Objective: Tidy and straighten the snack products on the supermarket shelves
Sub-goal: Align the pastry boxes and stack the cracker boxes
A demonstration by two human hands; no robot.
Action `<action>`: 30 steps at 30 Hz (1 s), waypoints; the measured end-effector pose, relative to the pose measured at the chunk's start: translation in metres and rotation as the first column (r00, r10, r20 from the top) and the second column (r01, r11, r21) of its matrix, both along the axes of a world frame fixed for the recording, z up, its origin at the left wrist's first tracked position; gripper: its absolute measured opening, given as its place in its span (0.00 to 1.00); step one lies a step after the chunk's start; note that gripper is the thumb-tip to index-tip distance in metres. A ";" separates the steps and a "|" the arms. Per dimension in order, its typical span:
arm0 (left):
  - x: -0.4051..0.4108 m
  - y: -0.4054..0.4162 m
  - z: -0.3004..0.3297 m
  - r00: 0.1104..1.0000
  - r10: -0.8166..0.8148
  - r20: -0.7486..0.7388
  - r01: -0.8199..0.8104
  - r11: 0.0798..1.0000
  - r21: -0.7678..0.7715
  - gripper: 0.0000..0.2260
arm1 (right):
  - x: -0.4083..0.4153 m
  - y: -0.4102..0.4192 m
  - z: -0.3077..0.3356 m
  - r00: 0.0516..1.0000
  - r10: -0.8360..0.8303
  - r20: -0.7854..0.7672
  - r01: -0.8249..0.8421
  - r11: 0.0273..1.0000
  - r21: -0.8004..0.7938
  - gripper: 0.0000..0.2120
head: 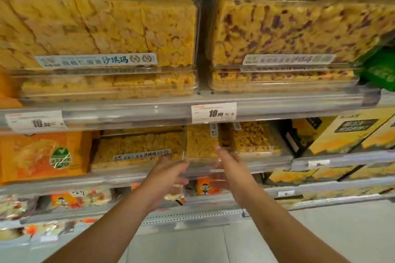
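Both hands reach up to the second shelf [136,179], where a clear plastic box of yellow sachima [201,143] stands upright on its narrow side, its near end poking out past the shelf edge. The left hand [168,172] holds the box's left side with fingers curled around the lower front corner; the right hand [229,164] presses along its right side, fingers nearly straight, though the blur makes the thumb hard to read. Just left of it a flat sachima box with a label strip [136,149] lies face-up, and just right another sachima box [250,139] leans against the held one. On the top shelf [106,111] sit two stacks of large boxes, plain yellow [102,28] and purple-flecked [288,25]. A 10.00 price tag [213,112] hangs on the shelf edge directly above the hands.
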State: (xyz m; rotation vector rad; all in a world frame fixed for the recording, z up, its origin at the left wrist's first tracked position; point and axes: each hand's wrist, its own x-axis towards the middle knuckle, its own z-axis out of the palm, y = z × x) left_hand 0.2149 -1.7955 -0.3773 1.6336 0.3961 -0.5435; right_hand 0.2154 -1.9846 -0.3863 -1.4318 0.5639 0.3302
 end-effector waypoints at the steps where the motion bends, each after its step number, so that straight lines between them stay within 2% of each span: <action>1: 0.002 -0.005 -0.002 1.000 0.016 0.003 -0.016 1.000 0.009 0.35 | 0.004 0.000 -0.003 1.000 -0.012 -0.019 0.013 0.998 0.059 0.28; 4: 0.007 -0.022 -0.005 0.999 0.034 0.002 -0.034 0.998 0.059 0.35 | 0.011 0.000 -0.008 0.999 0.002 -0.048 0.007 0.982 0.189 0.26; 9: 0.011 -0.048 -0.006 0.972 0.234 -0.012 -0.234 0.968 -0.090 0.34 | 0.012 0.000 -0.009 0.997 0.071 -0.013 -0.065 0.965 0.255 0.17; 14: 0.002 -0.049 -0.008 0.869 0.493 0.034 -0.487 0.866 -0.110 0.17 | 0.001 0.016 -0.003 0.947 0.319 -0.032 -0.315 0.945 0.089 0.21; 17: -0.004 -0.034 -0.006 0.838 0.544 0.029 -0.534 0.830 -0.160 0.11 | -0.006 0.029 -0.002 0.927 0.370 -0.055 -0.371 0.928 -0.014 0.24; 20: -0.008 -0.012 0.001 0.835 0.549 0.022 -0.537 0.823 -0.185 0.09 | -0.011 0.036 -0.001 0.906 0.420 -0.046 -0.421 0.907 -0.021 0.27; 22: -0.010 0.009 0.005 0.836 0.547 0.042 -0.532 0.827 -0.183 0.08 | -0.010 0.034 0.003 0.916 0.398 -0.052 -0.399 0.916 -0.023 0.26; 28: -0.011 0.089 0.010 0.870 0.473 0.138 -0.462 0.880 -0.109 0.06 | -0.009 0.016 0.007 0.979 0.183 0.086 -0.162 0.966 -0.203 0.04; 30: -0.009 0.114 0.014 0.882 0.440 0.171 -0.428 0.898 -0.102 0.06 | -0.003 0.018 0.012 0.977 0.145 0.158 -0.097 0.957 -0.275 0.03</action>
